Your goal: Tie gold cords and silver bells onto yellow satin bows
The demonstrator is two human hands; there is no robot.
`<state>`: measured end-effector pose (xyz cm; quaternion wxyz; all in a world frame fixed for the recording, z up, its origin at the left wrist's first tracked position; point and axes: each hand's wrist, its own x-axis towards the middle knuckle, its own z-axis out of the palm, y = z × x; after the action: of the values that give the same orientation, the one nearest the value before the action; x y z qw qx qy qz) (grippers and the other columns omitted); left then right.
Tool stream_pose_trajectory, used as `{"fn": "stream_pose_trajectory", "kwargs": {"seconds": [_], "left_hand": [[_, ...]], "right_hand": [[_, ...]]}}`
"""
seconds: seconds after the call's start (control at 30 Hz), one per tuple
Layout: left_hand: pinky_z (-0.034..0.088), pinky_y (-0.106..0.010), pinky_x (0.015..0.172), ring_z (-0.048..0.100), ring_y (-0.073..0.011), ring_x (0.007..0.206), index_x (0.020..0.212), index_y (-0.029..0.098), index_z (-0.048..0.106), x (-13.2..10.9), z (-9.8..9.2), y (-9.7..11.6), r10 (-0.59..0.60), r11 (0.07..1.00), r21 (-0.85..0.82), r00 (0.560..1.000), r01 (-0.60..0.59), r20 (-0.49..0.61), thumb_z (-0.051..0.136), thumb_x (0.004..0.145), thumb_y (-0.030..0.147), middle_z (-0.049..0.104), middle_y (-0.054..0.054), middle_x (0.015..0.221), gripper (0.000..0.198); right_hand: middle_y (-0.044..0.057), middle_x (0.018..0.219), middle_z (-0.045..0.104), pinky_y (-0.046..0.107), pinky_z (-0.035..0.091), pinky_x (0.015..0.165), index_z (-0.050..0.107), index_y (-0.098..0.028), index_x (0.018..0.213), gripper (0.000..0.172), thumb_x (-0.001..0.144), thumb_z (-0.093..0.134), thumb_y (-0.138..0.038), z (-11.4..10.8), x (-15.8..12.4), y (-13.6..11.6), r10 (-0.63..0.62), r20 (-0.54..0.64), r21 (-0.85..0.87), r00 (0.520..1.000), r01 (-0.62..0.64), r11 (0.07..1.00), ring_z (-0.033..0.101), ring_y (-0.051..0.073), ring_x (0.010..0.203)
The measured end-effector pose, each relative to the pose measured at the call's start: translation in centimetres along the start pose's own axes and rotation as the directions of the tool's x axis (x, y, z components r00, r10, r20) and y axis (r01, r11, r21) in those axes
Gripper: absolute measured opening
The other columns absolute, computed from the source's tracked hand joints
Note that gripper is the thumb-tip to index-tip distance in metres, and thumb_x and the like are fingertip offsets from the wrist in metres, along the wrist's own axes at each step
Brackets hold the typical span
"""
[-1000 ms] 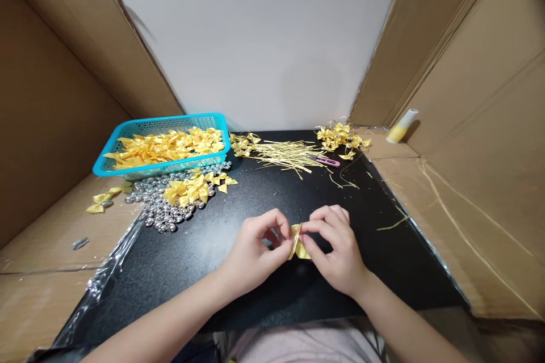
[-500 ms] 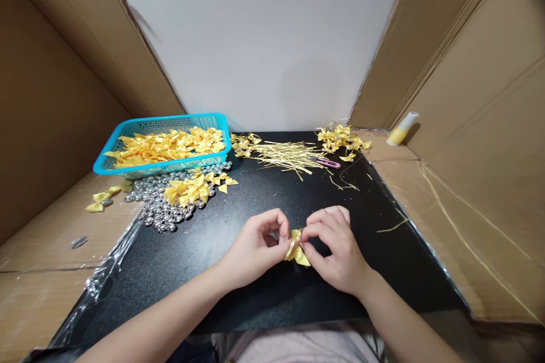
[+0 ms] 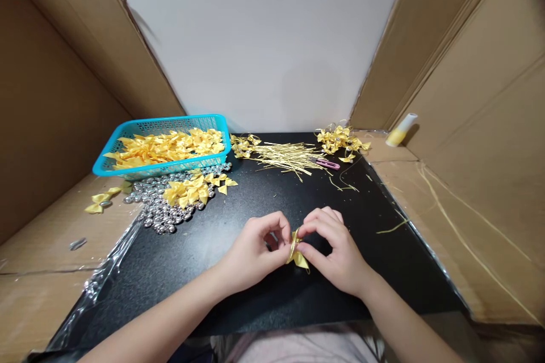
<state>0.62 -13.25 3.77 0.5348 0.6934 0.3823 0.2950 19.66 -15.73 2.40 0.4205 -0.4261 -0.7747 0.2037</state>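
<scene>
A yellow satin bow [image 3: 300, 260] with gold cord round its middle is held between my two hands, just above the black table's near part. My left hand [image 3: 264, 247] pinches the bow's left side and the cord between thumb and forefinger. From the right, my right hand [image 3: 338, 249] closes thumb and forefinger on the bow's middle, its other fingers curled. The fingertips cover much of the bow's centre, so the exact grip on the cord is partly hidden.
A blue basket [image 3: 159, 171] of yellow bows stands at back left, with silver beads [image 3: 157, 218] and loose bows [image 3: 187, 190] before it. Gold cords [image 3: 289, 157], a pink cutter [image 3: 327, 164] and corded bows [image 3: 340, 139] lie at the back. A thread cone [image 3: 401, 129] stands right.
My right thumb and forefinger have shifted slightly left and closed in on the bow's middle. A small cord end now shows below the bow. My left hand has barely moved.
</scene>
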Motion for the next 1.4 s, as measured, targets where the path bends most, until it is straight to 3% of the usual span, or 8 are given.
{"fn": "stream_pose_trajectory", "kwargs": {"seconds": [0.27, 0.47, 0.6, 0.9, 1.4], "left_hand": [[0.042, -0.02, 0.058, 0.05, -0.0087, 0.059, 0.071, 0.016, 0.052, 0.1, 0.0, -0.1, 0.015, 0.999, 0.03, 1.0, -0.015, 0.002, 0.064, 0.079, 0.016, 0.055, 0.004, 0.066, 0.014], [0.038, -0.017, 0.053, 0.045, -0.0066, 0.056, 0.07, 0.016, 0.048, 0.5, 0.3, -0.5, -0.07, 0.98, -0.184, 0.997, 0.073, 0.025, 0.069, 0.074, 0.015, 0.051, 0.006, 0.063, 0.021], [0.036, -0.017, 0.052, 0.043, -0.0061, 0.055, 0.068, 0.016, 0.048, 1.0, 0.4, -0.8, -0.089, 0.962, -0.258, 0.996, 0.09, 0.014, 0.069, 0.074, 0.018, 0.049, 0.006, 0.061, 0.022], [0.037, -0.02, 0.056, 0.043, -0.0074, 0.056, 0.069, 0.015, 0.05, 1.2, 0.5, -1.0, -0.116, 0.952, -0.282, 0.993, 0.117, 0.021, 0.072, 0.073, 0.026, 0.051, 0.005, 0.061, 0.025], [0.036, -0.019, 0.054, 0.042, -0.0065, 0.055, 0.069, 0.015, 0.05, 1.1, 0.5, -0.3, -0.116, 0.938, -0.33, 0.993, 0.11, -0.001, 0.077, 0.07, 0.029, 0.049, 0.005, 0.061, 0.03]], "right_hand": [[-0.001, 0.079, 0.057, 0.034, 0.033, 0.075, 0.059, -0.02, 0.08, 0.012, 0.088, 0.06, -0.011, 0.2, 0.0, 0.1, -0.062, -0.019, 0.011, 0.998, 0.062, 0.998, 0.051, 0.016, 0.078], [-0.002, 0.077, 0.054, 0.032, 0.036, 0.074, 0.057, -0.021, 0.08, 0.014, 0.089, 0.057, -0.011, 0.3, -0.2, -0.2, -0.07, -0.107, 0.118, 0.992, 0.083, 0.99, 0.05, 0.015, 0.075], [-0.001, 0.078, 0.053, 0.031, 0.04, 0.073, 0.056, -0.022, 0.082, 0.013, 0.09, 0.056, -0.012, 0.3, -0.4, 0.0, -0.039, -0.178, 0.221, 0.983, 0.079, 0.972, 0.051, 0.015, 0.077], [0.0, 0.081, 0.059, 0.032, 0.043, 0.074, 0.056, -0.022, 0.082, 0.012, 0.09, 0.057, -0.013, 0.4, -0.5, 0.4, 0.041, -0.174, 0.274, 0.984, 0.009, 0.962, 0.057, 0.016, 0.078], [0.003, 0.081, 0.064, 0.035, 0.045, 0.075, 0.059, -0.021, 0.082, 0.011, 0.091, 0.056, -0.015, 0.3, -0.5, 0.6, 0.063, -0.212, 0.158, 0.975, -0.029, 0.987, 0.058, 0.018, 0.08]]}}
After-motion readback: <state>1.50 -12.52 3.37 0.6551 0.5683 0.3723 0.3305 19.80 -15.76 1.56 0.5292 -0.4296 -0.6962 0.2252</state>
